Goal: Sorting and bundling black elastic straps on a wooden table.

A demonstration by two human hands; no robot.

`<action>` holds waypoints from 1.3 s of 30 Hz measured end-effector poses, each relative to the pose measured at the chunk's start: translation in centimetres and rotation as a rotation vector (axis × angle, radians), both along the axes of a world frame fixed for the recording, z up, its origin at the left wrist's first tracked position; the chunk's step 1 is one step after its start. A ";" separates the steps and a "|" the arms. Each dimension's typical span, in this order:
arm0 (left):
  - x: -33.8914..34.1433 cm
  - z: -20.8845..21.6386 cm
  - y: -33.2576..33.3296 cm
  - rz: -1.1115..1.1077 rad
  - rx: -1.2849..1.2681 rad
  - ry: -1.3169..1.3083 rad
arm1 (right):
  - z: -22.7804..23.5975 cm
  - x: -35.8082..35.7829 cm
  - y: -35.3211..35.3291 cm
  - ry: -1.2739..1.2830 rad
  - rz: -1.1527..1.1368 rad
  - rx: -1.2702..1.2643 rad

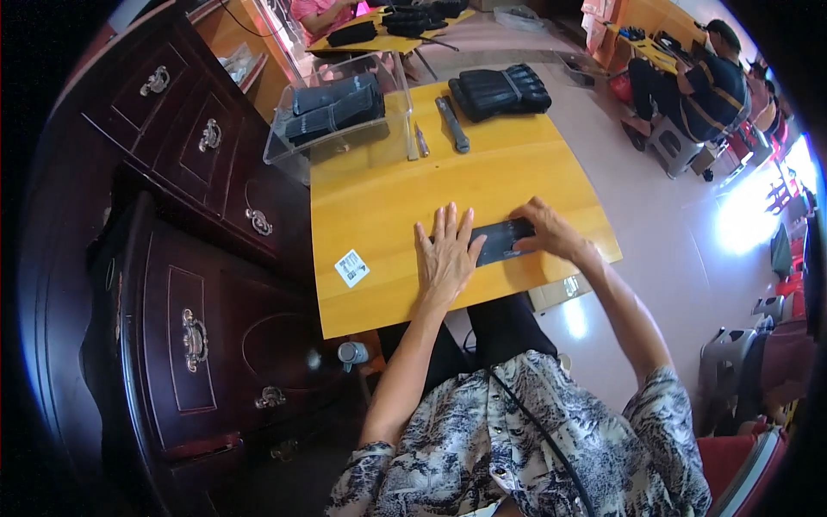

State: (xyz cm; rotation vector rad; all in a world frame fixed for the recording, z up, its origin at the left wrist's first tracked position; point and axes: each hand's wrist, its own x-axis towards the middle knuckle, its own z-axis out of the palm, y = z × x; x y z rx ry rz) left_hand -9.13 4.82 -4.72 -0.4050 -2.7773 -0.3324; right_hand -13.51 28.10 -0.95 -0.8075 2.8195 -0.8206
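Strip [498, 244], flat, oblong and black, its material hard to tell, lies on the yellow, wood-like worktop [370, 202] between the hands, its long axis running left to right and tilting slightly away at the right. Neither hand is nearer: the left hand [446, 263] rests flat, fingers spread, over its left end; the right hand [550, 233] bends its fingers onto the right end, whether pinching I cannot tell. Beyond stands a clear plastic bin [362, 153]; a dark reddish-brown wooden cabinet [185, 108] flanks the left, pale glossy floor [663, 228] the right.
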 end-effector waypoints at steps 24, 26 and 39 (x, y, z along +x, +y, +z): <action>0.1 1.8 -0.9 0.010 -0.096 -0.121 | 1.2 3.1 -2.8 -0.228 -0.415 -0.137; 0.1 1.7 -0.8 0.010 -0.096 -0.131 | 0.4 3.3 -2.9 -0.169 -0.460 -0.105; -0.2 0.7 -1.7 -0.052 0.059 -0.085 | 3.2 8.4 -6.3 0.303 -0.323 -0.212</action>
